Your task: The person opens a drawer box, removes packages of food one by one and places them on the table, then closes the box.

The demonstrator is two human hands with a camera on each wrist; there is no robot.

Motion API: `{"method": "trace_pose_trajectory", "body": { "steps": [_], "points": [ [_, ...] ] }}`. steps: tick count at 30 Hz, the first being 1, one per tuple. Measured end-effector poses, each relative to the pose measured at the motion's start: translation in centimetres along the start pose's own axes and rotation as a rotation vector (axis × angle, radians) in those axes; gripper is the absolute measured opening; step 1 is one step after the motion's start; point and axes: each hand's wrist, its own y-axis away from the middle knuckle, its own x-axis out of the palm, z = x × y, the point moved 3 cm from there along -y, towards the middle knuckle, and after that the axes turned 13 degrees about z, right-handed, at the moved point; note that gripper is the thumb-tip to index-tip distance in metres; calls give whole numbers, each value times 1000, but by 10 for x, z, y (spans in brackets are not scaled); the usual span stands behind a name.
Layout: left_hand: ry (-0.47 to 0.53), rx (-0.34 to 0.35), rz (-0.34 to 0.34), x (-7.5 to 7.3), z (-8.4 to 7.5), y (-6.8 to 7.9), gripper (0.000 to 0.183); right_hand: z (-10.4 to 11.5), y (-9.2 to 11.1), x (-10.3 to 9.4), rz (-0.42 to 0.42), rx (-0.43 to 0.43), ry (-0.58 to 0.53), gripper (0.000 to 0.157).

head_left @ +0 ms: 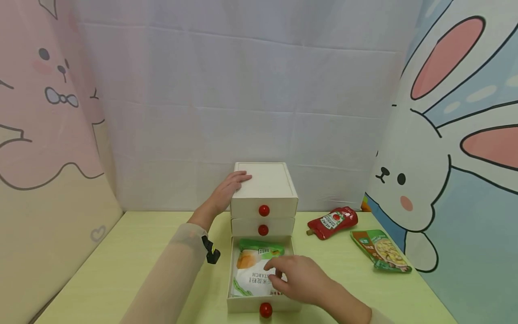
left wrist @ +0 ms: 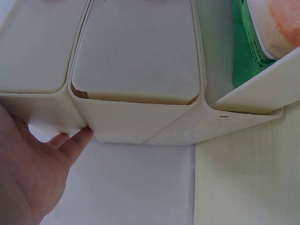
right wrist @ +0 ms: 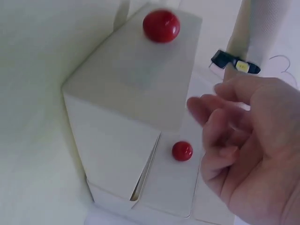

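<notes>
A white cabinet of stacked drawers (head_left: 265, 182) with red knobs stands at the back of the table. Its bottom drawer (head_left: 243, 304) is pulled out, with a white and green bag of starch (head_left: 252, 270) lying inside. My left hand (head_left: 222, 195) rests on the cabinet's upper left edge, fingers laid over the top; the left wrist view shows fingertips against the cabinet's side panel (left wrist: 136, 119). Over the right part of the drawer hovers my right hand (head_left: 301, 276), fingers loosely bent and holding nothing. It hides part of the bag. The bottom drawer's knob (right wrist: 161, 26) appears in the right wrist view.
Right of the cabinet lies a red Heinz ketchup pouch (head_left: 333, 222). Farther right, a green and brown food packet (head_left: 382, 251) lies near the table's right edge. A white cloth (head_left: 251, 90) hangs behind the pale yellow table (head_left: 141, 252), with rabbit-printed cloth (head_left: 404, 189) at the right.
</notes>
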Motion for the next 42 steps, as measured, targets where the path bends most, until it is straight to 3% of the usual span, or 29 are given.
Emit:
{"method": "trace_pose_trajectory", "body": {
  "steps": [3, 9, 15, 19, 26, 33, 42],
  "points": [
    [-3, -1, -2, 0, -1, 1, 54, -8, -5, -2, -4, 91, 74, 24],
    [-5, 10, 0, 0, -1, 0, 54, -17, -17, 1, 82, 228, 144, 34],
    [8, 3, -5, 0, 0, 0, 54, -23, -29, 11, 181, 327, 76, 43],
    [14, 0, -6, 0, -2, 1, 54, -24, -33, 18, 196, 359, 69, 51],
    [23, 17, -3, 0, -3, 1, 54, -25, -32, 20, 186, 359, 58, 21],
    [21, 11, 1, 1, -3, 2, 54, -28, -28, 18, 155, 304, -21, 16],
    [31, 1, 1, 1, -5, 3, 54, -38, -28, 11, 23, 151, -223, 9]
  ]
}}
